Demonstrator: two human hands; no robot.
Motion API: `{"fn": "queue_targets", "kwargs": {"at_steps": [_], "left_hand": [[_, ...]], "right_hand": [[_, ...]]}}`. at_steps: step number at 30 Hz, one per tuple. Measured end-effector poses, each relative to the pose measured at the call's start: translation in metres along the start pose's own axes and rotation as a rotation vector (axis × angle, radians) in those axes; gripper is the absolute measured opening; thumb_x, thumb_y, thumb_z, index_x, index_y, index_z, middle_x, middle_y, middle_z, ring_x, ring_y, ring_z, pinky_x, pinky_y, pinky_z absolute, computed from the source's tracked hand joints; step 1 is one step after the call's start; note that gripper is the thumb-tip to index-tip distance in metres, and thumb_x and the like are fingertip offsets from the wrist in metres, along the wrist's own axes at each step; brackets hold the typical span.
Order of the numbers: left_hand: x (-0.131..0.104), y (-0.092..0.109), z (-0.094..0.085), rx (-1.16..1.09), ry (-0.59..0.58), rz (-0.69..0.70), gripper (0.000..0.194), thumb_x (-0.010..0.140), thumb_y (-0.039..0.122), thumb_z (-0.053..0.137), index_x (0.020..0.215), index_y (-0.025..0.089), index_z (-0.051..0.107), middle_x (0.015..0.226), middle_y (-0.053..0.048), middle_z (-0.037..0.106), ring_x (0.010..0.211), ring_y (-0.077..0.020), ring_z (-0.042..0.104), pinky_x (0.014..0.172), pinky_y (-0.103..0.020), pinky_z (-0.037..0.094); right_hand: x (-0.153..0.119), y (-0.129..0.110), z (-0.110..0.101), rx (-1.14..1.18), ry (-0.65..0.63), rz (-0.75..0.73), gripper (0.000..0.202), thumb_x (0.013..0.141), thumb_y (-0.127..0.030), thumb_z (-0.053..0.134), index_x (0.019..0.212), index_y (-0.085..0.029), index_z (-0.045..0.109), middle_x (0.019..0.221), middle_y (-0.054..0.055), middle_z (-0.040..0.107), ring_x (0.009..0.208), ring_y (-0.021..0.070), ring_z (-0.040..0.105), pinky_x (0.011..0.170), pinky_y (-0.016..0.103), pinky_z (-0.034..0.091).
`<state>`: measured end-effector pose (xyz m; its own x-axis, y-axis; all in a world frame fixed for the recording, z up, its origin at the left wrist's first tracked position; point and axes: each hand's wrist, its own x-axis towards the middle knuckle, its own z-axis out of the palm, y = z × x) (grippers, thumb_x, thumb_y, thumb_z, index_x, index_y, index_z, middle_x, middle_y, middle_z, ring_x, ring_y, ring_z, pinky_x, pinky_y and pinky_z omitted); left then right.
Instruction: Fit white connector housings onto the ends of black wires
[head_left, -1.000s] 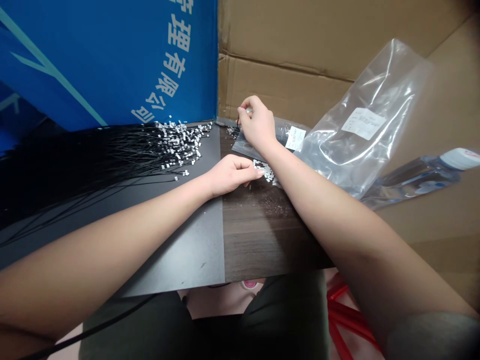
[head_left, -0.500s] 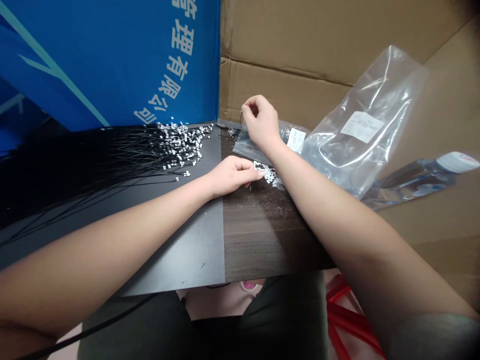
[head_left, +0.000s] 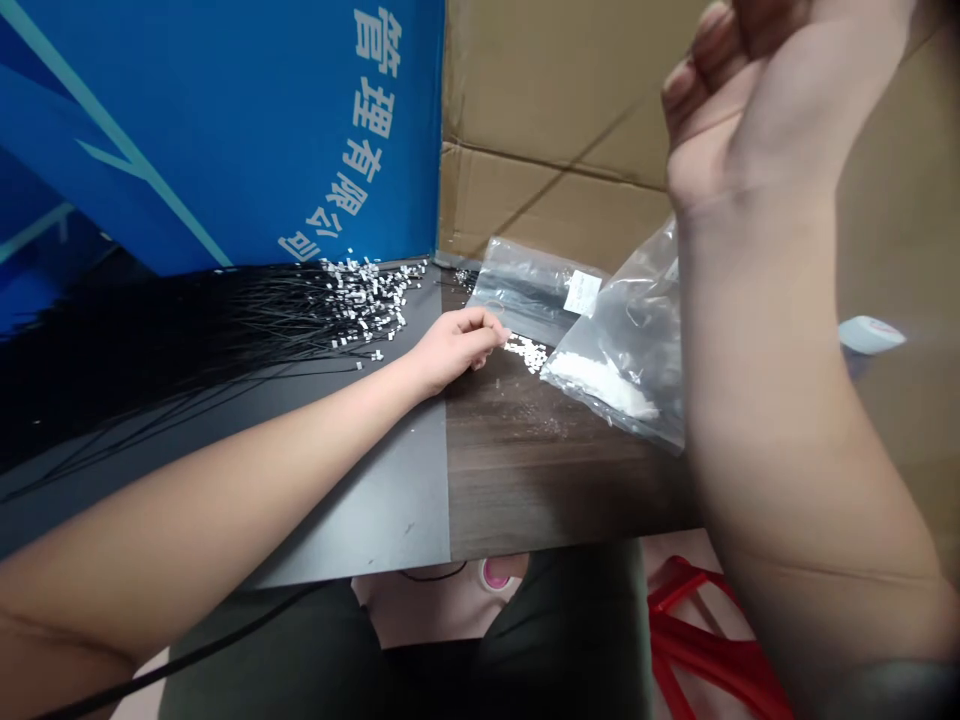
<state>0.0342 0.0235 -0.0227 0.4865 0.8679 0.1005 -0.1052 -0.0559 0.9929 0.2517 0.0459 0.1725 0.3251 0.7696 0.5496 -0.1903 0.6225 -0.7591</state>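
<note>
My left hand (head_left: 461, 348) is closed in a pinch over the dark tabletop, beside a small pile of white pieces (head_left: 529, 352); what lies between its fingertips is too small to tell. Raised at the upper right, my right hand (head_left: 739, 100) has its fingers curled, and a thin dark wire (head_left: 577, 158), blurred, runs from them down and left in front of the cardboard. Many black wires with white ends (head_left: 367, 298) lie bundled on the left. A flat clear bag with a label (head_left: 525, 290) lies behind the pile.
A larger clear bag (head_left: 626, 330) with white contents rests right of the pile. Farther right, the white cap of a bottle (head_left: 870, 335) shows behind my right arm. A blue panel (head_left: 247, 120) and a cardboard wall (head_left: 555, 80) stand behind. A red stool (head_left: 712, 640) is below the table.
My right hand has moved up and right from over the flat bag, with the wire stretching behind it. My left hand has shifted slightly left. The larger bag now lies lower.
</note>
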Motion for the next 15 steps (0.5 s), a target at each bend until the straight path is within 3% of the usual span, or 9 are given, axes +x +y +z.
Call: {"fn": "queue_targets", "kwargs": {"at_steps": [2, 5, 8, 10, 12, 15], "left_hand": [[0.002, -0.001, 0.001, -0.107, 0.037, 0.004, 0.015, 0.083, 0.024, 0.075, 0.077, 0.02, 0.061, 0.062, 0.004, 0.053, 0.054, -0.0089, 0.047, 0.056, -0.025, 0.039], [0.003, -0.001, 0.002, -0.206, 0.069, 0.0, 0.016, 0.084, 0.022, 0.074, 0.078, 0.02, 0.06, 0.061, 0.005, 0.052, 0.052, -0.0087, 0.048, 0.052, -0.024, 0.039], [0.002, 0.0, 0.002, -0.239, 0.083, -0.046, 0.013, 0.089, 0.022, 0.07, 0.079, 0.018, 0.062, 0.06, 0.004, 0.051, 0.051, -0.0094, 0.051, 0.052, -0.024, 0.042], [-0.001, 0.002, -0.001, -0.249, 0.058, -0.087, 0.017, 0.095, 0.028, 0.066, 0.082, 0.017, 0.064, 0.063, 0.001, 0.056, 0.053, -0.0106, 0.055, 0.053, -0.024, 0.047], [-0.007, 0.008, -0.006, -0.259, -0.044, -0.155, 0.028, 0.099, 0.041, 0.064, 0.087, 0.016, 0.066, 0.072, -0.003, 0.065, 0.059, -0.0128, 0.063, 0.055, -0.025, 0.051], [-0.024, 0.026, -0.008, -0.204, -0.353, -0.321, 0.051, 0.098, 0.064, 0.062, 0.097, 0.014, 0.071, 0.097, -0.013, 0.075, 0.08, -0.02, 0.074, 0.063, -0.029, 0.059]], "right_hand": [[-0.009, -0.005, -0.009, 0.116, 0.037, 0.202, 0.038, 0.107, -0.024, 0.042, 0.074, -0.022, 0.06, 0.069, -0.009, 0.066, 0.058, 0.001, 0.061, 0.052, 0.018, 0.044], [-0.033, -0.001, -0.012, 0.167, 0.055, 0.397, 0.043, 0.104, -0.013, 0.04, 0.063, -0.021, 0.05, 0.051, -0.009, 0.046, 0.041, 0.0002, 0.045, 0.038, 0.017, 0.026], [-0.062, 0.014, -0.013, 0.259, 0.014, 0.629, 0.028, 0.099, -0.01, 0.046, 0.074, -0.021, 0.053, 0.055, -0.01, 0.049, 0.038, -0.0005, 0.038, 0.035, 0.015, 0.022], [-0.08, 0.031, -0.015, 0.258, -0.034, 0.694, 0.017, 0.095, -0.014, 0.058, 0.081, -0.022, 0.054, 0.059, -0.01, 0.054, 0.04, 0.0012, 0.04, 0.035, 0.016, 0.025], [-0.096, 0.053, -0.019, 0.165, -0.094, 0.673, 0.019, 0.089, -0.024, 0.073, 0.085, -0.023, 0.054, 0.065, -0.008, 0.059, 0.043, 0.0033, 0.045, 0.035, 0.018, 0.029], [-0.117, 0.088, -0.023, 0.053, -0.105, 0.556, 0.026, 0.087, -0.037, 0.079, 0.09, -0.023, 0.056, 0.07, -0.004, 0.068, 0.046, 0.0068, 0.056, 0.036, 0.019, 0.034]]}}
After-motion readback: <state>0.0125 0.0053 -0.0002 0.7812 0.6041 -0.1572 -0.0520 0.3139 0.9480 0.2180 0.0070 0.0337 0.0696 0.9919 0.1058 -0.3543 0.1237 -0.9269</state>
